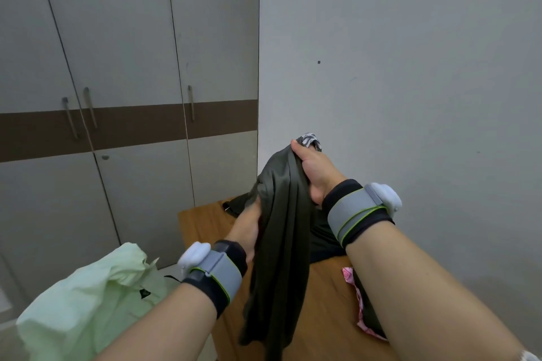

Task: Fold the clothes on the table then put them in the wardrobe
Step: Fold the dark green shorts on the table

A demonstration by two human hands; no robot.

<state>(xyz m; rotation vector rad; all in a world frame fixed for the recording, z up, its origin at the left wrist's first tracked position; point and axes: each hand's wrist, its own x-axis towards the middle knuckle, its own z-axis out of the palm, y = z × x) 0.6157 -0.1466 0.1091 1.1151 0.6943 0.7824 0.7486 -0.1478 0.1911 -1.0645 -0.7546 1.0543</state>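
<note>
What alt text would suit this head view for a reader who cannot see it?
Both hands lift a dark olive garment above a wooden table, the right hand gripping its top and the left hand holding it lower down. A closed grey wardrobe stands behind; a pale green cloth lies at left.

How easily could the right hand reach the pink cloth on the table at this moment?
Probably not easily: the right hand grips the dark green garment up high, so it is occupied. The pink cloth lies below the right forearm, nothing covering it.
</note>
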